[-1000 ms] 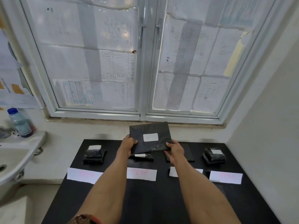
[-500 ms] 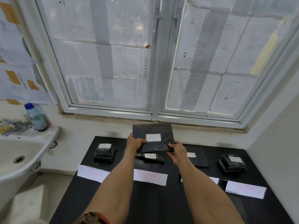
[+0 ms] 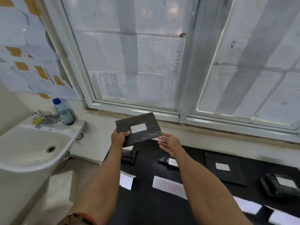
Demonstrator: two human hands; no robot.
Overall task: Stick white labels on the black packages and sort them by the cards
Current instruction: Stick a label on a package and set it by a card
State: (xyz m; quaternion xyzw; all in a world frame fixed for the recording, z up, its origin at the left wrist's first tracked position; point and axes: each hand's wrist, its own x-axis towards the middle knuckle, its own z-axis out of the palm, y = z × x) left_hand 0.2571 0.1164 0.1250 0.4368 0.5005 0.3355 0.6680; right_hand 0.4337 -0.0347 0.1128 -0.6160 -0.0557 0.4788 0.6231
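Note:
My left hand (image 3: pixel 119 138) grips the lower left corner of a flat black package (image 3: pixel 142 135) with a white label (image 3: pixel 138 127), held up above the far left end of the black table (image 3: pixel 151 207). My right hand (image 3: pixel 169 143) hovers at the package's lower right corner with relaxed fingers, holding nothing. On the table lie a small black bundle (image 3: pixel 129 156), a small labelled package (image 3: pixel 169 161), a flat labelled package (image 3: pixel 224 169) and a labelled bundle (image 3: pixel 281 185). White cards (image 3: pixel 168 186) line the table nearer to me.
A white sink (image 3: pixel 32 148) with a tap and a blue-capped bottle (image 3: pixel 63 112) stands left of the table. A paper-covered window (image 3: pixel 162 62) runs along the back wall. A pale block (image 3: pixel 59 189) sits on the floor below the sink.
The held package has moved left, toward the table's left end, and the view has turned left with it. My right hand has let go of its corner; the left still holds it.

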